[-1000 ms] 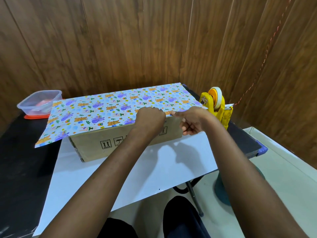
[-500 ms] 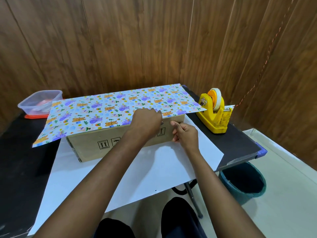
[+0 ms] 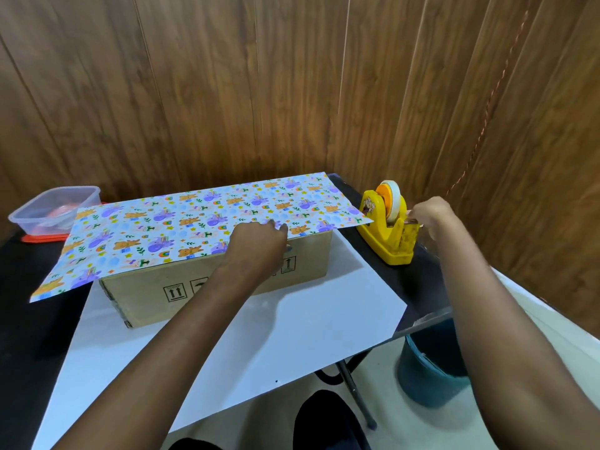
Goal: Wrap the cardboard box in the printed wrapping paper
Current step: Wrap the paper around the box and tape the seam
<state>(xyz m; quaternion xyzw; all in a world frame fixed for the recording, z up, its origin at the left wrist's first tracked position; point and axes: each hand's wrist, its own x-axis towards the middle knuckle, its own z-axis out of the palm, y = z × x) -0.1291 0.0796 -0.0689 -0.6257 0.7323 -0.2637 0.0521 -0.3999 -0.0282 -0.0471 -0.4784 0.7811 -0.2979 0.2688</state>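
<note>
1. The cardboard box (image 3: 227, 284) sits long-ways in the middle of the table, on the white underside of the printed wrapping paper (image 3: 201, 222). The far part of that sheet is folded up and over the box top, pattern side up, and sticks out past the box on the left and right.
2. From my feed the near side of the box is bare, shipping arrows and all, and the white part of the sheet runs toward the near edge and hangs over it.
3. My left hand (image 3: 259, 245) lies flat on the paper's edge at the near top edge of the box, fingers laid together and pressing down, not really gripping anything.
4. My right hand (image 3: 430, 214) is over at the yellow tape dispenser (image 3: 388, 228), right of the box, at the cutter end. Fingers are bunched up there, but I honestly can't tell if they're pinching tape.
5. Black table (image 3: 32, 319) underneath everything.
6. Far left there's a clear plastic container (image 3: 48, 209) on its red lid, the paper's left corner just beside it.
7. Teal bin (image 3: 428, 368) on the floor, near right, under the table edge.
</note>
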